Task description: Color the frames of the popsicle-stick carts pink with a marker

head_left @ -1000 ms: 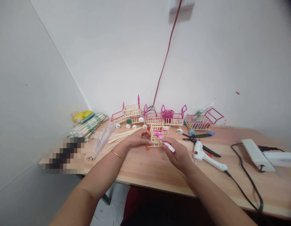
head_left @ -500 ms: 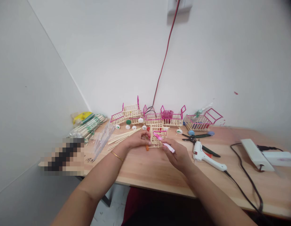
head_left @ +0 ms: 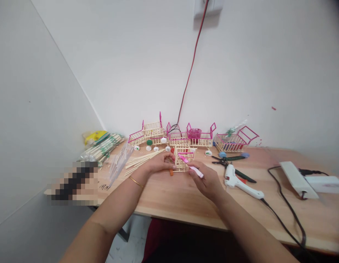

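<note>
- Pink marker (head_left: 196, 171) pinched in right hand (head_left: 207, 179): keep strokes light
- Wooden frame (head_left: 181, 164) pinched in left hand (head_left: 161, 162): hold steady, inside table's (head_left: 164, 193) front edge (to avoid smearing)

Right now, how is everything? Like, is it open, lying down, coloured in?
Left hand, holding the small stick frame
Small stick frame, mostly uncoloured, with a pink bar
Right hand, gripping the pink marker
Pink marker, slanted, tip at the frame
Glue gun, lying down; can't tell if it's hot
Green-handled pliers, handles spread apart
Loose sticks, fanned out
Pink cup, upright
</note>
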The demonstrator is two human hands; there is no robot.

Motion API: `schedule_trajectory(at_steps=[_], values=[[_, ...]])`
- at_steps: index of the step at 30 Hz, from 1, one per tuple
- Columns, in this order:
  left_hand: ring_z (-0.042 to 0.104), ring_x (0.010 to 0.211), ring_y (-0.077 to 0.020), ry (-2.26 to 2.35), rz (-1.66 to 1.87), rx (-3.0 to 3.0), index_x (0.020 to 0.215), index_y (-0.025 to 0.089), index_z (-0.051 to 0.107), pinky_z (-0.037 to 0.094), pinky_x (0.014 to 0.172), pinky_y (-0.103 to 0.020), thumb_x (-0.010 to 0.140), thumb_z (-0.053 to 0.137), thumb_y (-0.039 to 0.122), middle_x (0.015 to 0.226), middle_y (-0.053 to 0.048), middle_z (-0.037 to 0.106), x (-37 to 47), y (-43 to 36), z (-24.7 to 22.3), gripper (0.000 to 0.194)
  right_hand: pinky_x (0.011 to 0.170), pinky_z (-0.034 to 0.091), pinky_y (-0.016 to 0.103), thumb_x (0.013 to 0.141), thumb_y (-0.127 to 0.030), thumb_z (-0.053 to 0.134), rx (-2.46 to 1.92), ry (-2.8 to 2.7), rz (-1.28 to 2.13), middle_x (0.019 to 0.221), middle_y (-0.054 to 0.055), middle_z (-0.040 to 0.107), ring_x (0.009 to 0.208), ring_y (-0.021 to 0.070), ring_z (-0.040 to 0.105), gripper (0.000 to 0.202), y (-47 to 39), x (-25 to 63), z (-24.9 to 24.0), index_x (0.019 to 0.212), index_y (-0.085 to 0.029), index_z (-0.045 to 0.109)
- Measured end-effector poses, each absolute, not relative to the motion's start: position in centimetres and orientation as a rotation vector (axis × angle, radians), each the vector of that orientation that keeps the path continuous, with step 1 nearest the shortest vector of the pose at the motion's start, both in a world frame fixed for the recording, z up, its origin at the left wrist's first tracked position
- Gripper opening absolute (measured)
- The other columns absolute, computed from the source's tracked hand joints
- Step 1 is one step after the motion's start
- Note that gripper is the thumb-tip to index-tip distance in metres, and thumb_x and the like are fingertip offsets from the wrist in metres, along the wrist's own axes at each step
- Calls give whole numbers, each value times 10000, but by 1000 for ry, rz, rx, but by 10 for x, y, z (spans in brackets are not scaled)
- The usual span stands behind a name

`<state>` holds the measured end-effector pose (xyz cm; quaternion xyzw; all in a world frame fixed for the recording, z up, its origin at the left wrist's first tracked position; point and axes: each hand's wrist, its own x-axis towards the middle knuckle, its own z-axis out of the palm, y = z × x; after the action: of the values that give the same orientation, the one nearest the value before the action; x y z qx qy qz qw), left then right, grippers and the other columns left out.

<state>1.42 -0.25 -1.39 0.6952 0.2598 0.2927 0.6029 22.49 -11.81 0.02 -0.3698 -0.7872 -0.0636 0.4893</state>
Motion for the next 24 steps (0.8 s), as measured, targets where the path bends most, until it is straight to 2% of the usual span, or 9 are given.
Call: schedule_trajectory(at_steps=[24], values=[[622, 794, -131, 579, 680, 1595, 905, 126, 608, 494, 747, -277, 588, 879, 293, 890, -33, 642, 15, -3, -14, 449, 728, 569, 300, 949, -277, 461, -918, -1892, -167, 941, 89, 744, 839, 201, 717, 207, -119, 223, 2, 1081, -204, 603]])
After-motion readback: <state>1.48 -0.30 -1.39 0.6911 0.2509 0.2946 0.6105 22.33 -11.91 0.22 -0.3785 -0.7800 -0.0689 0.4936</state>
